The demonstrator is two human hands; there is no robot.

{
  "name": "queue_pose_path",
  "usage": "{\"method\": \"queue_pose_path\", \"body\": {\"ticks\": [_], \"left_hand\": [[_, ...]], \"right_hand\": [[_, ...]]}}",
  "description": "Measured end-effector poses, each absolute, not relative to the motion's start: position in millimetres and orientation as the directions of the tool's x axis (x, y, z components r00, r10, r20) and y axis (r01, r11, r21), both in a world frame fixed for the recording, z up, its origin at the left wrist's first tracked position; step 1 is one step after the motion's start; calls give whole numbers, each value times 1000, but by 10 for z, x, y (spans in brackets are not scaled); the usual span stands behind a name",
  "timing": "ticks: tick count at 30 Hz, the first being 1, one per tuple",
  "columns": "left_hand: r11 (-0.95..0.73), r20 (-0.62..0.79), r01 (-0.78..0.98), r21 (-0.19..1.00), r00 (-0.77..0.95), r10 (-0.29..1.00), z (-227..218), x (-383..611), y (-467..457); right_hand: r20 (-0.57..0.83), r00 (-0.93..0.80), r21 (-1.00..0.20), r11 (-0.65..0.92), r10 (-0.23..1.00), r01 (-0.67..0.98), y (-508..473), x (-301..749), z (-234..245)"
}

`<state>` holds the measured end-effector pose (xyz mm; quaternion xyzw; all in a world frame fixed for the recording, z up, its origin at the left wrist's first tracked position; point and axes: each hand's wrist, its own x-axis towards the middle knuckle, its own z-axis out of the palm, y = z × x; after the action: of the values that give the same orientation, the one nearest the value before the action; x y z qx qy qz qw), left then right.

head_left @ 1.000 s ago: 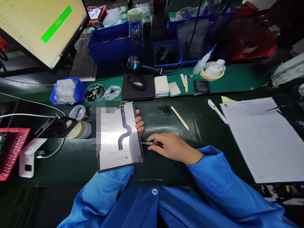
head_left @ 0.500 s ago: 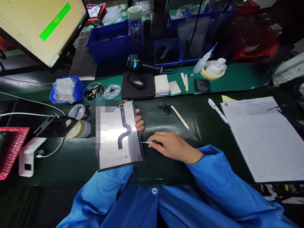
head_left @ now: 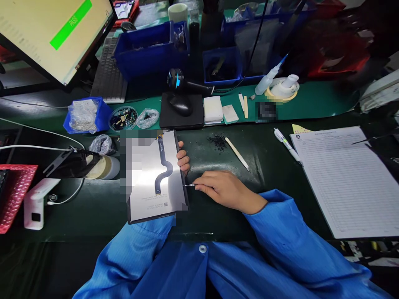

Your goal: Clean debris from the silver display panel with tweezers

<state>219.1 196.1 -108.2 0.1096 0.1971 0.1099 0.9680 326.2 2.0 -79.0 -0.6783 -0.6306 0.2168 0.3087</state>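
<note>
A tablet display panel (head_left: 146,174) lies tilted in my left hand (head_left: 183,158), its silver back facing up. Only my left fingertips show, curled over the panel's right edge; the palm is hidden beneath. A dark flex cable (head_left: 162,166) curves down the silver back, above small printed text and a square code. Pinched in my right hand (head_left: 220,189) is a pair of thin metal tweezers (head_left: 190,185), pointing left. Their tip meets the panel's right edge, just below my left fingers; whether it grips anything there is too small to tell. Pixelated blocks cover the panel's left side.
Dark scraps (head_left: 218,142) and a pale pointed stick (head_left: 237,154) lie beyond my right hand. A pen (head_left: 287,145) and a printed sheet (head_left: 333,178) are to the right. Behind are a mouse (head_left: 180,104), a scanner (head_left: 188,84) and blue bins (head_left: 145,54). A jar (head_left: 109,167) stands left.
My right hand has shifted slightly and the tweezers have turned, so less of their handle shows. The panel and my left hand stay nearly in place. The whole view has moved slightly.
</note>
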Motion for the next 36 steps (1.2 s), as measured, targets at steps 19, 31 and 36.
{"method": "queue_pose_path", "body": {"ticks": [19,31,36], "left_hand": [[935,-462,-187,302,829,315,-1008,2207,1933],[924,-440,-223,309,828,347,-1041,2228,1898],[924,-454,-219,314,820,349,-1040,2227,1906]], "right_hand": [[80,106,-699,-20,991,715,22,3250,-776],[76,110,-697,-26,991,717,20,3250,-779],[61,117,-711,-39,991,702,16,3239,-774]]}}
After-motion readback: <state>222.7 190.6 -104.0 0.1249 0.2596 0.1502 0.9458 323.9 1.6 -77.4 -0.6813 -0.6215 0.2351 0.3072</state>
